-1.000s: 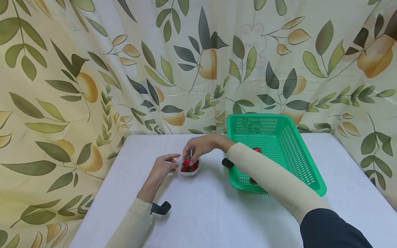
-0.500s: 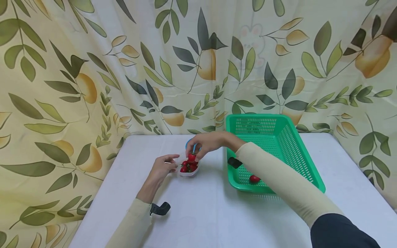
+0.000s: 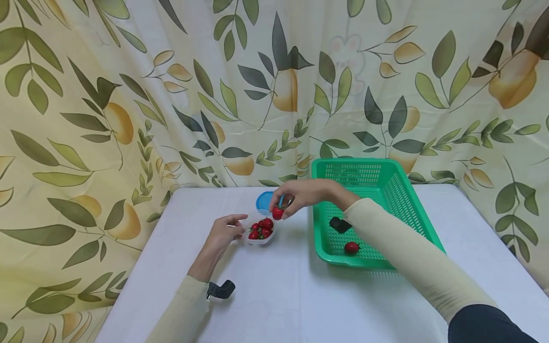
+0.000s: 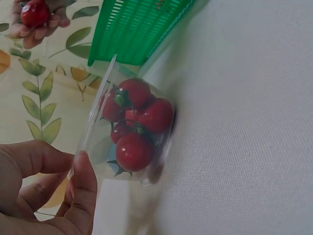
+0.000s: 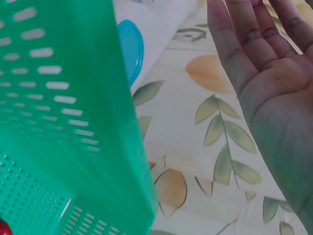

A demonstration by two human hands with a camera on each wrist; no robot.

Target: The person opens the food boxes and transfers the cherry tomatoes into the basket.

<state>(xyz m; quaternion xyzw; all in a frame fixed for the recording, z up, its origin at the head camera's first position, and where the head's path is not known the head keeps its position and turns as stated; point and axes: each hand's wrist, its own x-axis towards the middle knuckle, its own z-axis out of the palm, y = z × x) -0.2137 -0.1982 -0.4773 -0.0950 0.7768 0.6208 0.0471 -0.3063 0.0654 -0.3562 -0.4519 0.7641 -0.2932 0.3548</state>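
My left hand point(image 3: 222, 232) pinches the rim of a small clear plastic container point(image 4: 98, 104) between thumb and finger, as the left wrist view shows. Several red cherry tomatoes point(image 4: 135, 151) with green stems lie inside it. Just right of and above the container, my right hand point(image 3: 302, 193) holds one cherry tomato point(image 3: 278, 213) at its fingertips. That held tomato also appears at the top left of the left wrist view. From the right wrist, the palm shows, but the fingertips are cut off.
A green perforated basket point(image 3: 318, 209) stands on the right of the white table point(image 3: 270, 295), a red tomato point(image 3: 351, 247) in it. Behind the container lies a blue round lid point(image 3: 263, 201). A leaf-patterned curtain point(image 3: 193, 157) hangs along the back and left.
My right hand has lifted a tomato out of the container and moved right with it, uncovering the blue lid and the tomatoes below. The left hand has stayed at the container.
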